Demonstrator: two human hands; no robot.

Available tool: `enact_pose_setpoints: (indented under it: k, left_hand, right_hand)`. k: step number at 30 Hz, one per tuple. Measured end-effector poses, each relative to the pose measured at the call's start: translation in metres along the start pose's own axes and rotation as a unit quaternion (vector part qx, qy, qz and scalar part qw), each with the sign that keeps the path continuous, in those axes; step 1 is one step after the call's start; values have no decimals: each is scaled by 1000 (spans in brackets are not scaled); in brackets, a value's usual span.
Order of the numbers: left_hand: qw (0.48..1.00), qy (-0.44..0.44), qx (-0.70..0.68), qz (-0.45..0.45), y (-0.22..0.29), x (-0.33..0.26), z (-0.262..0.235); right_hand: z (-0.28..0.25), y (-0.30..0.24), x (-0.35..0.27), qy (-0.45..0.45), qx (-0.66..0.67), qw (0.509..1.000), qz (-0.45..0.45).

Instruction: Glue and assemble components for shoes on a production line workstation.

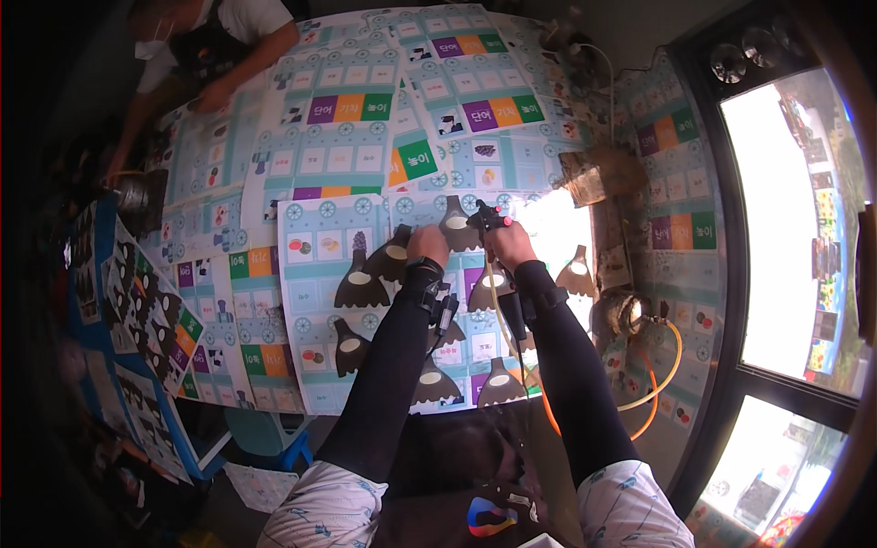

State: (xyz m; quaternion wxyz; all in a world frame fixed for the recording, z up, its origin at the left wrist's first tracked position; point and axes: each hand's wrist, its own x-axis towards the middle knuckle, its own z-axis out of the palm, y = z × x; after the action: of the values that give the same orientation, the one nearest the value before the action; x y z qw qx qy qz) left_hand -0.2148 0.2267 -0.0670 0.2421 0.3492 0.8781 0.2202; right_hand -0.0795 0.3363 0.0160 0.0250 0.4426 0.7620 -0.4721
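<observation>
Head view: a bench (274,183) covered with printed sheets of pale blue, purple, orange and green blocks is seen from above, with dark bell-shaped pieces, each bearing a pale oval, laid out across it. The left hand (427,245) is pressed down on one such dark piece (393,256), its fingers curled over the upper edge so that the piece is held flat against the sheet. The right hand (508,245) is closed around a small black tool with a red part (488,219), whose tip is pointed at another dark piece (456,228) just beside the left hand. A pale hose (498,315) is seen running from the tool down along the right forearm; an orange hose (653,384) is looped near a metal pot (626,312) at the right.

The work is best done with the piece kept pinned firmly, the tool tip brought close to the edge being worked, and the hose kept free of the other pieces lying near the forearms. A steady, light pressure would seem safest, since the sheets beneath could shift.

Another person (206,41) is bent over the far left corner of the bench.
</observation>
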Motion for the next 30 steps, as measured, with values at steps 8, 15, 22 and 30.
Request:
enact_pose_setpoints:
  k: [8,15,22,30]
  left_hand:
    - [1000,-13,6,16,2,1,-9]
    - [996,-17,17,87,45,25,23]
    - [988,-38,69,131,83,6,25]
    - [974,210,82,-4,-52,-88,-93]
  right_hand:
    - [-59,-24,-103,37,133,990,28]
    - [-99,60,-317,101,24,986,129]
    - [-39,216,-336,169,-368,912,66]
    - [-57,286,-332,172,-371,912,35]
